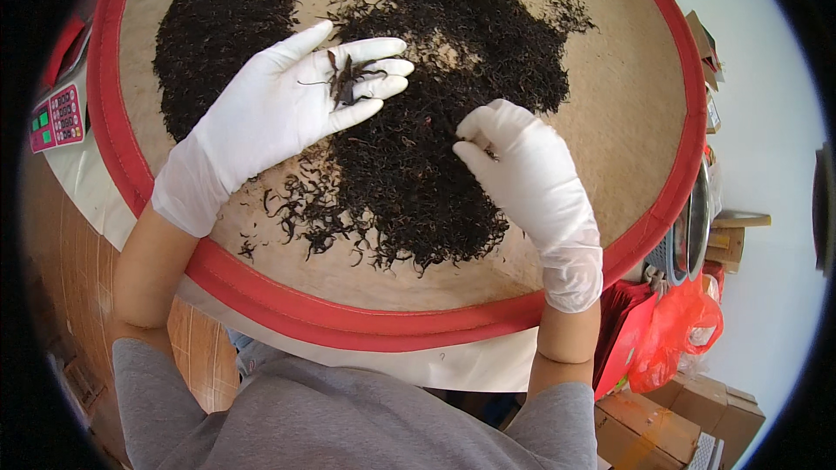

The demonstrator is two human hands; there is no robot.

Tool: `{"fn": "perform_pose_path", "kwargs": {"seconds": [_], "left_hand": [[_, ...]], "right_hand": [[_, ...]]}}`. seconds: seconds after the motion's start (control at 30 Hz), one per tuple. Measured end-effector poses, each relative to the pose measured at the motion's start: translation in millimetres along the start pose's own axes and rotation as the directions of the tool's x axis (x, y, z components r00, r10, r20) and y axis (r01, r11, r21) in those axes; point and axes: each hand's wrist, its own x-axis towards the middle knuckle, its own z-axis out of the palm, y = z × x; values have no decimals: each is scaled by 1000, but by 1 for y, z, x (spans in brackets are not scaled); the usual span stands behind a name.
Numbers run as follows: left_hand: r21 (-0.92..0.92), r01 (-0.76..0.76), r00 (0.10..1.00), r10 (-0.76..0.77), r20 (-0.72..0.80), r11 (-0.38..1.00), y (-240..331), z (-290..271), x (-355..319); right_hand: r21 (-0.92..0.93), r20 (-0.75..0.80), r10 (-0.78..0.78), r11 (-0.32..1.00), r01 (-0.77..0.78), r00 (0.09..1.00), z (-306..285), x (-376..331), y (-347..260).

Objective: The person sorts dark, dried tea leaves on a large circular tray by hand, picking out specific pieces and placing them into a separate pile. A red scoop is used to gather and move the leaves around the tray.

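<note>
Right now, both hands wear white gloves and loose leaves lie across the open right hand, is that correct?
Not quite: the head view shows those leaves across the open left hand, not the right hand. Both do wear white gloves.

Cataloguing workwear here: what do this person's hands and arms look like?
The left hand and right hand wear thin white gloves with wrinkled, slightly see-through cuffs. The forearms are bare; short, plain grey sleeves end near the elbows.
</note>
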Motion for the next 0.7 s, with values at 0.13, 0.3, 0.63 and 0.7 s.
{"fn": "perform_pose_path", "kwargs": {"seconds": [0.13, 0.3, 0.63, 0.7], "left_hand": [[-23, 43, 998, -41, 53, 999, 0, -1, 0], [-21, 63, 993, -60, 100, 998, 0, -3, -1], [-168, 201, 973, -176, 151, 965, -17, 6, 6], [-192, 197, 977, -176, 122, 961, -20, 8, 4]], "right_hand": [[129, 32, 116, 984, -120, 993, -15, -1, 1], [293, 53, 173, 939, -181, 984, -31, -1, -6], [482, -247, 136, 876, 0, 959, -7, 9, -25], [361, -274, 30, 929, 74, 961, 1, 11, -29]]}}
